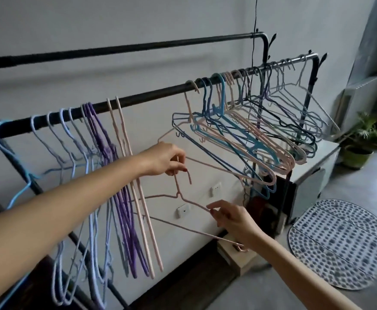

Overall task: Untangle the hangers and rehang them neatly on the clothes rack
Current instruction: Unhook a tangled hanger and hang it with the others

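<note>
**A pink hanger held free below the rail**

The pink hanger (pixel 178 195) looks light and thin, probably a coated wire: stiff enough to keep its shape, but its hook can catch easily on other hangers. The neck and the shoulder seem the best places to hold it. It hangs between the two hands, off the rail (pixel 151 95). The left hand (pixel 167 159) is above it, fingers closed in a pinch on the neck near the hook. The right hand (pixel 232 217) is lower, fingers pinching the sloping shoulder. Both forearms reach forward. Right of the left hand, the tangled bunch (pixel 239 130) hangs on the rail; left of it, the sorted purple hangers (pixel 116 175).
</note>
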